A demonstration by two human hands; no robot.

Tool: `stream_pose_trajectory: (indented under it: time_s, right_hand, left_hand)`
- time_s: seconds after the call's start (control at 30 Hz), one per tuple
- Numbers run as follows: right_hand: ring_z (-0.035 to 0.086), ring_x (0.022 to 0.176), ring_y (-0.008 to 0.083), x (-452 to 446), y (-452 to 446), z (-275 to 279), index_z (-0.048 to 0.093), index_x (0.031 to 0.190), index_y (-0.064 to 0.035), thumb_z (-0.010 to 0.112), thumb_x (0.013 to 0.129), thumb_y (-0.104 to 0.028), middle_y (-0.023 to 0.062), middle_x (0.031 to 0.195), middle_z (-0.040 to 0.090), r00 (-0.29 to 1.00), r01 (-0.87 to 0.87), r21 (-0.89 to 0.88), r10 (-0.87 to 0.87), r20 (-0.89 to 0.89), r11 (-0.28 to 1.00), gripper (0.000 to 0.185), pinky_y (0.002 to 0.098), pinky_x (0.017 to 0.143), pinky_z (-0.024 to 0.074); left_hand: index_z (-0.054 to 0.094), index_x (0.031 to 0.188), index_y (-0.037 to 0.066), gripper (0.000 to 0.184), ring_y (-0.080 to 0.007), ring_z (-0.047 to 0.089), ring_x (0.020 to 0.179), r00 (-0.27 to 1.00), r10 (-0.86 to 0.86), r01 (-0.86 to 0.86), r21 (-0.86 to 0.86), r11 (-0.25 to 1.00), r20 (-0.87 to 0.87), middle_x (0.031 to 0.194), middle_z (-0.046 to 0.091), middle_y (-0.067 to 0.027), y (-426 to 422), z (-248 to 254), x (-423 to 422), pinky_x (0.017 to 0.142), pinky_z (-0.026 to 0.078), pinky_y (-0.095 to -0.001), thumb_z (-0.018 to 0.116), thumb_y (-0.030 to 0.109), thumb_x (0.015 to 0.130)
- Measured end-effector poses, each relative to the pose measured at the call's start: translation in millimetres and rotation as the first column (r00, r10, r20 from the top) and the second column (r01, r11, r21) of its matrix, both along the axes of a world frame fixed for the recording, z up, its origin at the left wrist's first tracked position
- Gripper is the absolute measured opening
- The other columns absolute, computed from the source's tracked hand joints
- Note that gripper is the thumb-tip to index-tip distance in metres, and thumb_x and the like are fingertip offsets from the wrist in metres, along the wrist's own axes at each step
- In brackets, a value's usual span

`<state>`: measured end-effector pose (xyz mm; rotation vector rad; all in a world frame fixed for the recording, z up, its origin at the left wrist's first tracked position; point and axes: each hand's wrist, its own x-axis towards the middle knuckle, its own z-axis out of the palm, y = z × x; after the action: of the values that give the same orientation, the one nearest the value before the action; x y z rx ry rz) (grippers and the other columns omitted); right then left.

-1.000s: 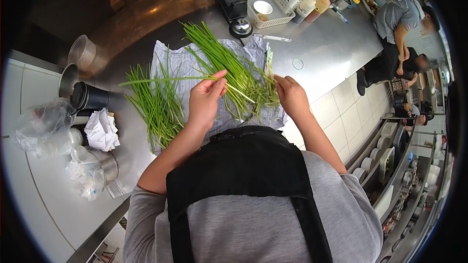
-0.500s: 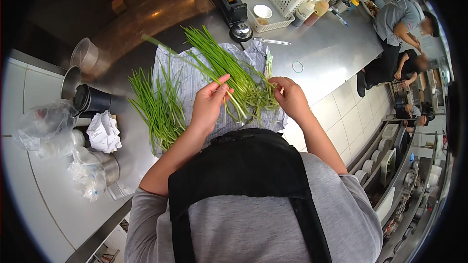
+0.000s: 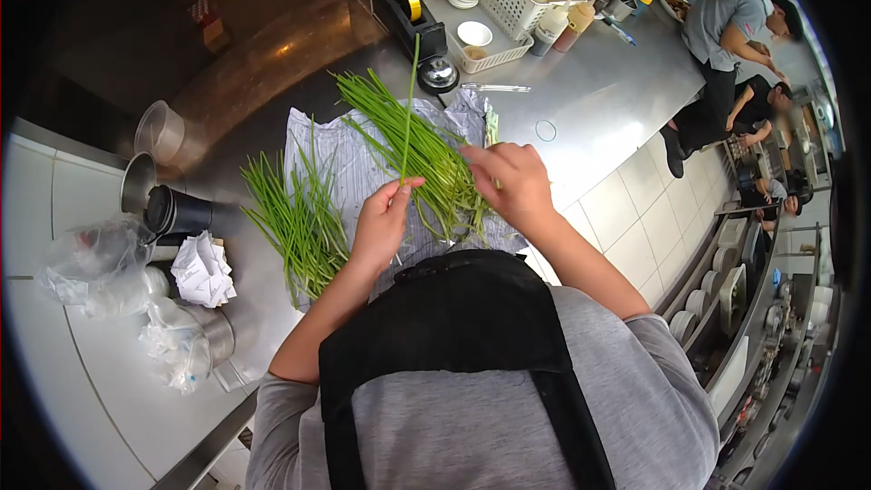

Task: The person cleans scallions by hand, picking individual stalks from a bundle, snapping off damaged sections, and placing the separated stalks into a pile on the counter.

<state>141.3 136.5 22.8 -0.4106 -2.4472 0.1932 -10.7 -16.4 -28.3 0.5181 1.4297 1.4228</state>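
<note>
Between thumb and fingers my left hand [image 3: 383,218] pinches a long green stalk [image 3: 411,109], which stands up and away from me. My right hand [image 3: 515,183] is over the root ends of the larger pile of green stalks [image 3: 399,127]; its thumb and index finger are apart, and nothing shows between them. A second pile of green stalks [image 3: 299,218] lies to the left. Both piles rest on a crumpled striped cloth or paper [image 3: 313,141] on the metal counter.
A bell [image 3: 438,75], a tape dispenser [image 3: 408,23] and a white basket [image 3: 499,56] with bowls stand at the far side. Plastic bags [image 3: 100,259], a black cup [image 3: 179,210] and papers [image 3: 202,270] are at left. People [image 3: 739,27] stand at the far right.
The stalk in my left hand has swung from pointing far left to nearly upright. My right hand has moved left over the pile and its fingers have parted. The view has shifted slightly.
</note>
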Motion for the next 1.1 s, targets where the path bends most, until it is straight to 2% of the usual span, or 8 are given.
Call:
stream_pose_trajectory:
  time_s: [0.27, 0.33, 0.43, 0.53, 0.6, 0.87, 0.93, 1.1]
  right_hand:
    - [0.056, 0.072, 0.0122, -18.9, -0.6, -19.5, 0.068, 0.093, -0.0128, 0.07, 0.073, -0.011, -0.0037, 0.081, 0.059, 0.983, -0.088, -0.058, 0.096, 0.154, 0.994, 0.02, 0.0316, 0.063, 0.0416]
    - [0.055, 0.069, 0.0057, -23.8, -2.9, -31.3, 0.067, 0.091, -0.0073, 0.065, 0.082, -0.007, -0.0034, 0.079, 0.062, 0.943, -0.258, -0.903, -0.112, -0.313, 0.343, 0.009, 0.0255, 0.061, 0.0427]
    - [0.052, 0.066, 0.0012, -12.8, 11.5, -26.0, 0.065, 0.09, -0.0029, 0.06, 0.087, -0.006, -0.0041, 0.075, 0.063, 0.979, -0.132, -0.944, -0.111, -0.172, 0.304, 0.007, 0.0208, 0.058, 0.0414]
    - [0.06, 0.061, 0.0156, 1.7, 13.6, -32.8, 0.065, 0.09, -0.0036, 0.06, 0.083, -0.006, 0.0037, 0.069, 0.063, 0.997, 0.074, -0.749, -0.039, 0.065, 0.658, 0.009, 0.0312, 0.056, 0.046]
    - [0.061, 0.066, 0.03, 12.4, 18.2, -50.3, 0.063, 0.084, -0.006, 0.061, 0.078, -0.01, 0.0101, 0.068, 0.062, 0.947, 0.167, -0.332, -0.058, 0.315, 0.929, 0.007, 0.0413, 0.061, 0.0476]
    - [0.061, 0.075, 0.0287, -26.7, 10.3, -63.3, 0.064, 0.085, -0.0076, 0.063, 0.077, -0.014, 0.0085, 0.076, 0.061, 0.95, 0.05, -0.171, 0.006, 0.312, 0.984, 0.01, 0.0397, 0.067, 0.049]
    - [0.062, 0.08, 0.0273, -39.9, 11.4, -70.5, 0.064, 0.086, -0.0077, 0.064, 0.078, -0.017, 0.0084, 0.082, 0.062, 0.925, 0.038, -0.115, 0.009, 0.379, 0.993, 0.012, 0.0392, 0.07, 0.0486]
    - [0.062, 0.081, 0.028, -54.9, 20.9, -84.8, 0.064, 0.086, -0.0065, 0.064, 0.078, -0.018, 0.0093, 0.086, 0.064, 0.846, 0.105, 0.021, -0.1, 0.523, 0.994, 0.013, 0.038, 0.072, 0.0483]
  left_hand:
    - [0.059, 0.117, 0.005, 0.029, -0.0002, 0.022, 0.045, 0.987, -0.059, 0.058, -0.014, 0.998, -0.147, 0.055, 0.026, 0.0112, -5.9, -5.4, 1.9, 0.041, 0.018, -0.0196, 0.042, 0.022, 0.101]
    - [0.059, 0.117, 0.005, 0.029, -0.0002, 0.021, 0.044, 0.985, -0.068, 0.066, -0.018, 0.998, -0.159, 0.055, 0.026, 0.0114, -10.5, -0.6, 1.2, 0.041, 0.017, -0.0197, 0.042, 0.022, 0.101]
    - [0.063, 0.114, 0.005, 0.026, -0.004, 0.035, 0.061, 0.968, -0.043, 0.024, -0.078, 0.997, -0.248, 0.071, 0.044, 0.0048, -30.8, 6.4, -11.4, 0.056, 0.031, -0.0211, 0.047, 0.017, 0.098]
    - [0.059, 0.12, 0.004, 0.029, -0.0114, 0.045, 0.069, 0.819, 0.073, -0.15, -0.09, 0.985, -0.569, 0.082, 0.05, -0.0033, -64.0, -5.8, -38.0, 0.066, 0.04, -0.0262, 0.049, 0.014, 0.095]
    - [0.045, 0.133, 0.001, 0.041, -0.0223, 0.052, 0.081, 0.463, 0.148, -0.289, 0.008, 0.957, -0.874, 0.094, 0.053, -0.0137, -85.3, -25.5, -52.3, 0.078, 0.044, -0.0338, 0.048, 0.008, 0.093]
    - [0.027, 0.141, -0.004, 0.055, -0.0376, 0.049, 0.11, 0.532, 0.076, -0.442, -0.2, 0.874, -0.843, 0.122, 0.044, -0.0268, -105.3, -3.3, -43.5, 0.095, 0.04, -0.0413, 0.046, 0.004, 0.091]
    - [0.032, 0.139, -0.003, 0.052, -0.0384, 0.049, 0.11, 0.27, -0.112, -0.386, -0.214, 0.897, -0.956, 0.122, 0.043, -0.0267, -108.6, -11.0, -44.2, 0.095, 0.041, -0.0429, 0.048, 0.006, 0.09]
    - [0.045, 0.132, 0.003, 0.043, -0.0351, 0.052, 0.105, 0.136, -0.241, -0.409, -0.276, 0.87, -0.961, 0.117, 0.05, -0.0194, -106.4, 6.4, -39.4, 0.089, 0.044, -0.0414, 0.052, 0.01, 0.09]
